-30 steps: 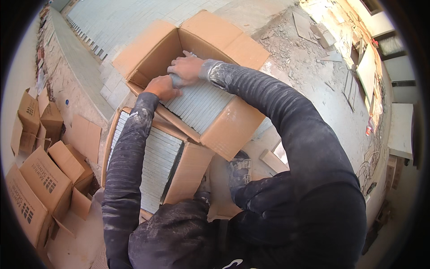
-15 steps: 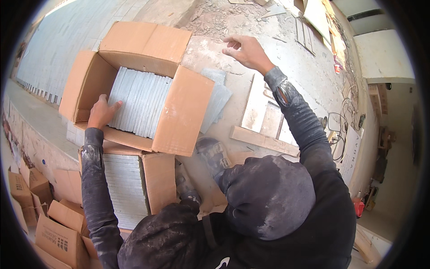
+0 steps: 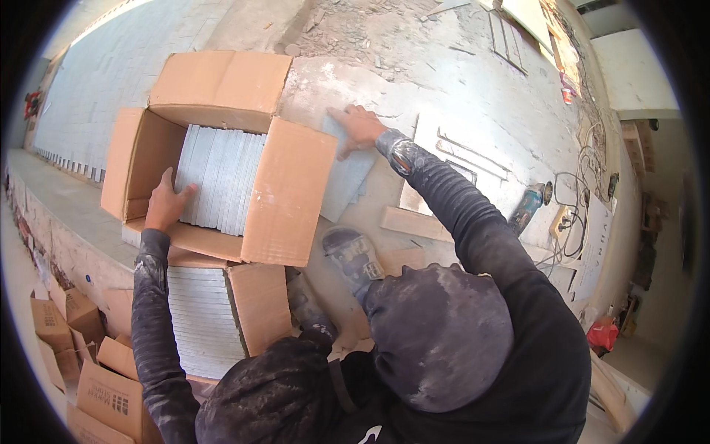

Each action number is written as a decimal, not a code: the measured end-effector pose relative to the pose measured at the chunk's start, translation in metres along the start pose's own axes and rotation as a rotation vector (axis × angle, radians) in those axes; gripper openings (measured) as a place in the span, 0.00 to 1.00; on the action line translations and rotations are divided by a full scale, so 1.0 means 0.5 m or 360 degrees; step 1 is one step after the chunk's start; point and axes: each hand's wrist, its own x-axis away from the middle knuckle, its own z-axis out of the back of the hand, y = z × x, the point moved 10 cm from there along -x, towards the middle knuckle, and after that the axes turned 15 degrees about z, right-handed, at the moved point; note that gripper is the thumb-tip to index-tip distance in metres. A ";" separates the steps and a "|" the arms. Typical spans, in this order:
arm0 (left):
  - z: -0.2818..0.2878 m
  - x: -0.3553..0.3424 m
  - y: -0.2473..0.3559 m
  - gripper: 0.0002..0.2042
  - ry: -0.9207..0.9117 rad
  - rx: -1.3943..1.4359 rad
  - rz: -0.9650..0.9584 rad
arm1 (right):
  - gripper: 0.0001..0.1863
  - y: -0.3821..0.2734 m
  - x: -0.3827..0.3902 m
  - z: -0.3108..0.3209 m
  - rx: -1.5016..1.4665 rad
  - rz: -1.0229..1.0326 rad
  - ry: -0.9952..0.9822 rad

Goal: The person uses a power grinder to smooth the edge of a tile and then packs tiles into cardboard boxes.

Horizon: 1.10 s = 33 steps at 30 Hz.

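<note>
My left hand [image 3: 167,200] is inside the upper cardboard box [image 3: 287,192], at the left end of a row of upright grey tiles [image 3: 224,177]. Its thumb and fingers are apart, touching the tiles, with some fingertips hidden. My right hand [image 3: 358,129] reaches to a few flat grey slabs [image 3: 340,192] lying on the ground right of the box, fingers spread over their upper part. A second open box [image 3: 259,307] with tightly packed tiles [image 3: 200,322] stands below the first, beside my left forearm.
Torn cartons [image 3: 107,396] lie at lower left beside a raised concrete ledge [image 3: 70,214]. At right are a white board [image 3: 421,181], a wooden plank [image 3: 410,220], an angle grinder [image 3: 529,203] and tangled cables [image 3: 573,222]. Rubble [image 3: 355,33] covers the ground beyond.
A second ago both hands were together in the upper box. My right hand left it, rose rightward, then came down leftward onto the loose slabs. My left hand stayed in the box; the view shifted.
</note>
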 end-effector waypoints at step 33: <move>0.016 0.026 0.007 0.34 0.0298 -0.0155 0.0188 | 0.69 -0.137 -0.028 -0.140 0.0786 0.0760 -0.0822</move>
